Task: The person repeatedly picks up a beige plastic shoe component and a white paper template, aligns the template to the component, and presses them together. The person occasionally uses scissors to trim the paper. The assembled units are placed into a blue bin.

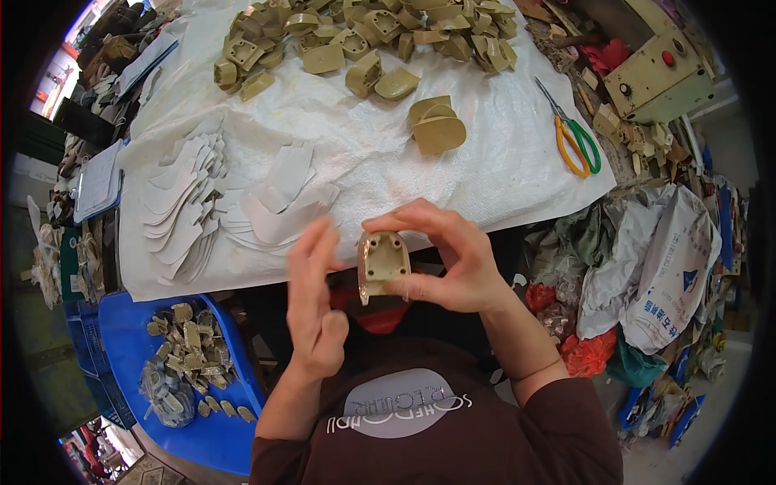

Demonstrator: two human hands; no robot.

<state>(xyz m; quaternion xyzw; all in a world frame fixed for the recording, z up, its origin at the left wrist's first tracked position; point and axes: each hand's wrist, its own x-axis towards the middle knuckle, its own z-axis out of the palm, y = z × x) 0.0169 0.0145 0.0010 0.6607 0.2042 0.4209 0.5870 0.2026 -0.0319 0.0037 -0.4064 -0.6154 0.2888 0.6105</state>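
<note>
In front of me my right hand point(440, 259) grips a beige shoe heel point(385, 260), thumb at its lower edge and fingers over its top. A hollowed face with several small holes is turned up, and the heel's left side looks shiny. My left hand point(317, 303) is raised just left of it, apart from the heel, blurred at the fingertips. Its fingers are stretched out with nothing visible in them. Beyond the hands, a pair of olive heels point(437, 128) sits together on the white sheet point(356, 113). Pale cut pieces point(279, 202) lie fanned out to the left.
A big pile of heels point(364, 32) covers the table's far side. Scissors point(575, 137) with orange and green handles lie at right. A blue chair point(153, 311) at lower left bears more heels. Plastic sacks point(659, 267) crowd the right, below a control box point(663, 77).
</note>
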